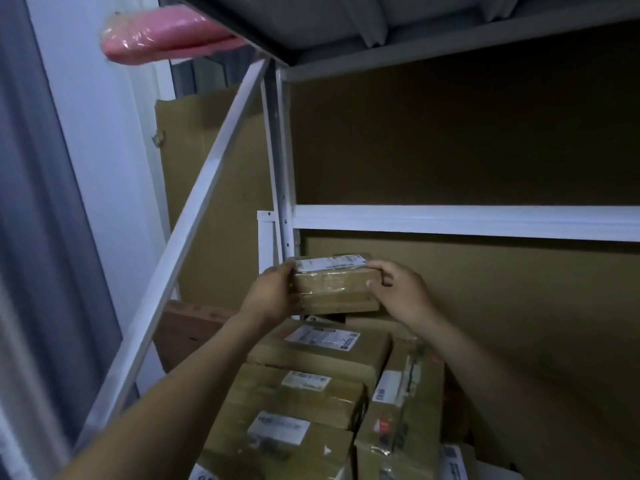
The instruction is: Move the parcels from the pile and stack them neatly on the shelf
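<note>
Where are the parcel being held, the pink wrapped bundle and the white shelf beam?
held parcel [334, 289], head view, taped front face
pink bundle [162, 32], head view, its middle
white shelf beam [450, 220], head view, front face

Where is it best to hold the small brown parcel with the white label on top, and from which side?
By its two short ends, one hand from each side, as the left hand and right hand grip it now. The parcel is wide and low, and stacked parcels lie close beneath it, leaving the ends free.
</note>
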